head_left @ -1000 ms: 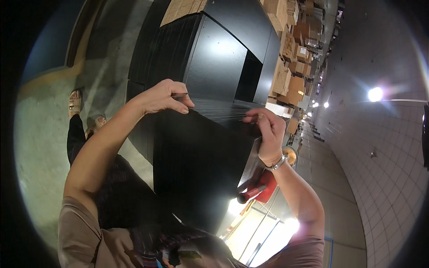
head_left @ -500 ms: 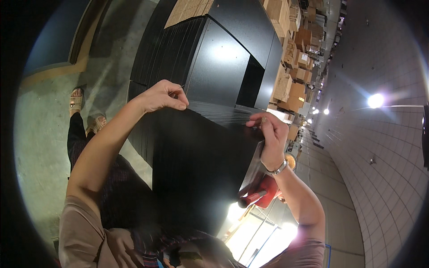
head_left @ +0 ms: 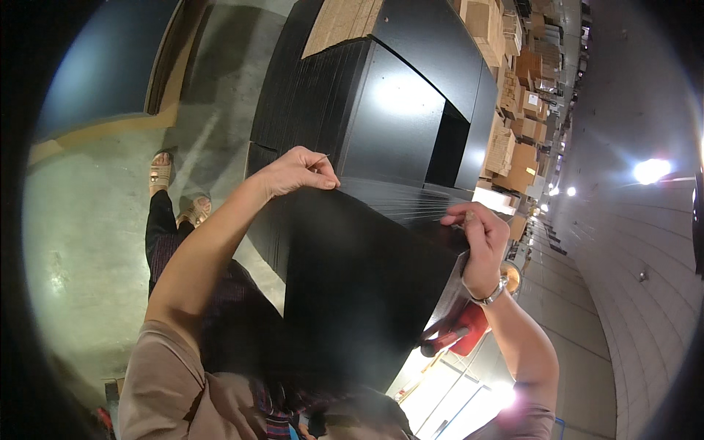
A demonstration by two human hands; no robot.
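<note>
bare left hand (head_left: 302,173): thumb and forefinger pinched together on the left end of a thin clear plastic film (head_left: 400,199). a thin sliver pokes up at those fingertips, too small to identify. bare right hand (head_left: 484,233), silver-banded wristwatch (head_left: 495,292) behind it: fingers curled at the film's right end, thumb apart from them; can't tell if they actually grip. film sits between the hands, along the far edge of a broad flat matte-black panel (head_left: 359,282), pull lines running left to right. hands look set apart to put tension across it; fingertip pinch on the left probably bunches less film than a fist would. panel fills the near middle between the forearms, so both hands reach over to its far edge. beyond it, a layered stack of glossy black boards (head_left: 400,110), edges roughly flush on the left, presumably for stability. red object with a dark-ended handle (head_left: 471,328) near right; brown cardboard boxes (head_left: 521,169) far right.
</note>
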